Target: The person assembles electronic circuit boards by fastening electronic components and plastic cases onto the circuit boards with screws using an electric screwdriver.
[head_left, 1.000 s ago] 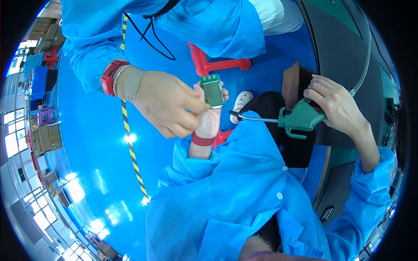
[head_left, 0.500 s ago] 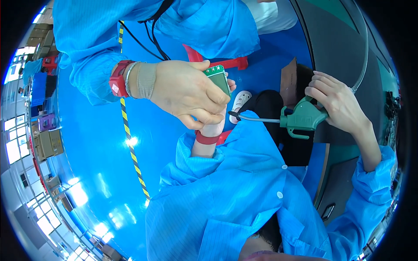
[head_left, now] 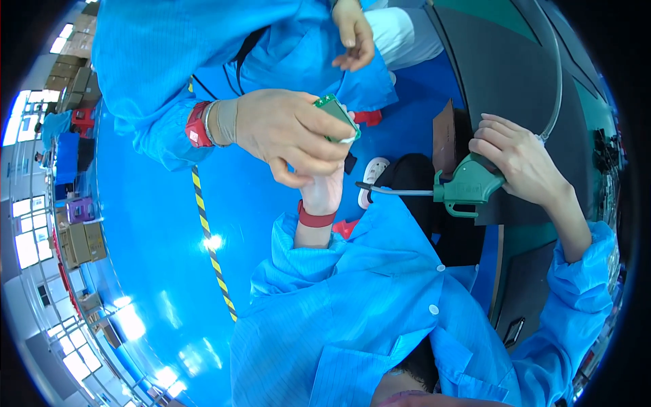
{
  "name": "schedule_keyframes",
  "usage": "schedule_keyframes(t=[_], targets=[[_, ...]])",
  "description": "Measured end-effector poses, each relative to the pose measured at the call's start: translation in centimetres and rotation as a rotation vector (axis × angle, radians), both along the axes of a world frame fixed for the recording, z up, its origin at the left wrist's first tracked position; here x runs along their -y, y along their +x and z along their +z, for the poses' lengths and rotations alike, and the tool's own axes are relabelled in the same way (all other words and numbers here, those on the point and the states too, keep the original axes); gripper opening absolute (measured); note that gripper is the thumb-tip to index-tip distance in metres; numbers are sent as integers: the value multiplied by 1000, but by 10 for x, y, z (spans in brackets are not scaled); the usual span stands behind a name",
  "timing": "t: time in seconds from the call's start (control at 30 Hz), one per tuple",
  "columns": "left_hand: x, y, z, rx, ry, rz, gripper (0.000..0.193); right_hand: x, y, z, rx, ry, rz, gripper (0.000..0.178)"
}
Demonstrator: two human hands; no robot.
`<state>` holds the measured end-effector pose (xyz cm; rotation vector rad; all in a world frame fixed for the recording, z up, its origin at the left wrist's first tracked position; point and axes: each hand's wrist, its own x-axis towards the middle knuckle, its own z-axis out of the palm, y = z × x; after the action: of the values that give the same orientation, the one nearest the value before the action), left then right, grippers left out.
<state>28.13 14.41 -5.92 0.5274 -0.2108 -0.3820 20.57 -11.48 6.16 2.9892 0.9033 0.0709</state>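
Observation:
My right hand [head_left: 519, 163] holds a green air blow gun [head_left: 468, 184] by its handle. Its thin metal nozzle with a black tip points left, toward my left hand [head_left: 329, 186]. A red band [head_left: 316, 216] circles my left wrist. That hand is mostly covered by a co-worker's hand [head_left: 288, 132], so its fingers are largely hidden. Against the co-worker's fingers lies a small green circuit board [head_left: 336, 115], tilted, just beyond my left hand. Whether my own fingers grip it does not show clearly. The co-worker's other hand [head_left: 356, 41] hangs loosely at the top.
A dark work surface [head_left: 502, 74] runs along the right, with a clear hose [head_left: 557, 102] above it. An open cardboard box [head_left: 444, 139] stands beside it. Red stool parts [head_left: 368, 118] show below. Yellow-black tape [head_left: 203, 217] crosses the blue floor; boxes [head_left: 81, 241] stand far left.
The co-worker's covering hand has shifted and turned slightly, and the board has tilted with it. The co-worker's other hand has come into view at the top. My right hand stays nearly still.

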Motion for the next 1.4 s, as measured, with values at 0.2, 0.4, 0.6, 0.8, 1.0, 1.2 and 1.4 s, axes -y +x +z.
schedule_keyframes(t=[0.2,0.4,0.6,0.8,1.0,1.2,1.4], targets=[[4,18,4,-6,142,68,40,6,-1,1,39,19,-11,22],[-29,10,-66,-67,53,45,26,18,-3,-2,96,5,-30,18],[1,-31,-44,-292,621,152,31,36,-4,-10,139,54,-32,17],[-30,-43,-82,-253,361,-236,30,45,-5,-6,168,37,-86,17],[-13,-57,-73,-233,368,-226,28,47,-10,-3,187,22,-126,19],[-4,-61,-58,-270,618,-155,26,48,-14,-5,165,19,-158,20],[-5,-61,-60,-311,665,-141,23,47,-11,-7,138,7,-156,20]])
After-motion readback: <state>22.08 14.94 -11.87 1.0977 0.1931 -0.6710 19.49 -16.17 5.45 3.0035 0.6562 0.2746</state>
